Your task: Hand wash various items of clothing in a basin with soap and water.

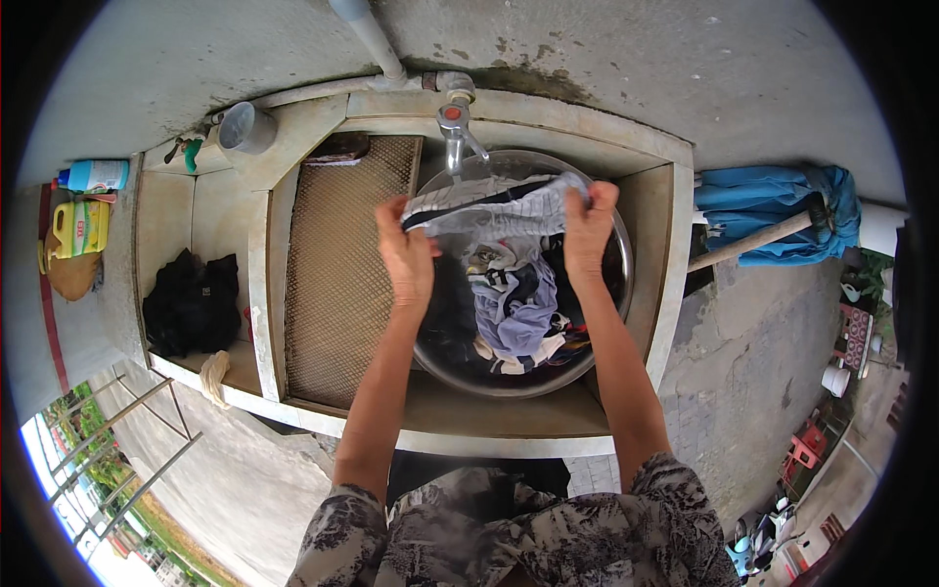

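Note:
Both hands stretch a pale striped garment (pixel 499 209) with a dark band between them. My left hand (pixel 408 257) grips its left end, and my right hand (pixel 589 231) grips the right end. The cloth hangs just below the metal tap (pixel 455 136), above a round metal basin (pixel 623 257). Inside the basin lies a heap of wet clothes, with a lavender-grey garment (pixel 513 312) on top and white, black and coloured pieces around it. Part of the basin's far side is hidden by the held garment.
Left of the basin is a ridged washboard (pixel 341 271) with a scrubbing brush (pixel 337 149) at its far end. Black clothing (pixel 194 304) fills the left compartment, near a grey cup (pixel 247 128). Bottles (pixel 81 227) stand far left; a blue cloth mop (pixel 777 213) leans at right.

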Motion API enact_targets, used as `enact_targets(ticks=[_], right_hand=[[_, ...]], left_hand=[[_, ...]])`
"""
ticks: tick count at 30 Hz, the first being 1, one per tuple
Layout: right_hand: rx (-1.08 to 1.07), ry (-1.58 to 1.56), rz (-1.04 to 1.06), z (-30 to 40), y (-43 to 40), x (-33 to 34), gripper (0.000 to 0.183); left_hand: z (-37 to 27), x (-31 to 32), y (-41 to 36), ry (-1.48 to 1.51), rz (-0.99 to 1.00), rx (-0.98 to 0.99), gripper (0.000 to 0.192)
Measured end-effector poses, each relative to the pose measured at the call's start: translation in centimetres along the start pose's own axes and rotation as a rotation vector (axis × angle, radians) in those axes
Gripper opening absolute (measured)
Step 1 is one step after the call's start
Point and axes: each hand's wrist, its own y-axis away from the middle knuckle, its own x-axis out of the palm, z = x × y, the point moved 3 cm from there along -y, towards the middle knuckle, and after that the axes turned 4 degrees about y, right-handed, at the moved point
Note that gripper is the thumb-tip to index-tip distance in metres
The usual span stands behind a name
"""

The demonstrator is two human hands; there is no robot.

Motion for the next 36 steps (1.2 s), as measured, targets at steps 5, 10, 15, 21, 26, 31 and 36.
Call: enact_targets(ticks=[5, 10, 15, 21, 26, 31, 36], right_hand=[[-0.169, 0.521, 0.240, 1.2, 0.4, 0.9, 0.028], [-0.167, 0.695, 0.701, 3.5, 0.3, 1.6, 0.052], [-0.470, 0.723, 0.609, 3.1, -0.7, 3.6, 0.054], [-0.452, 0.219, 0.775, 4.0, -0.2, 6.7, 0.039], [-0.408, 0.362, 0.216, 5.0, -2.6, 1.1, 0.023], [-0.244, 0.158, 0.217, 0.4, -0.8, 2.6, 0.015], [0.041, 0.569, 0.508, -1.3, 1.0, 7.0, 0.030]], left_hand=[[5.7, 1.2, -0.9, -0.109, 0.150, -0.329, 0.039], [7.1, 2.3, -1.2, 0.392, 0.027, -0.535, 0.036], [3.6, 2.6, -1.6, 0.078, 0.112, -0.353, 0.034], [-0.4, 2.4, -1.7, -0.407, 0.121, 0.125, 0.026], [-4.9, -0.7, -2.8, -0.784, 0.130, 0.107, 0.028], [1.0, 1.3, -2.1, -0.384, 0.241, 0.264, 0.028], [6.3, 4.4, -1.3, -0.612, 0.240, -0.056, 0.029]])
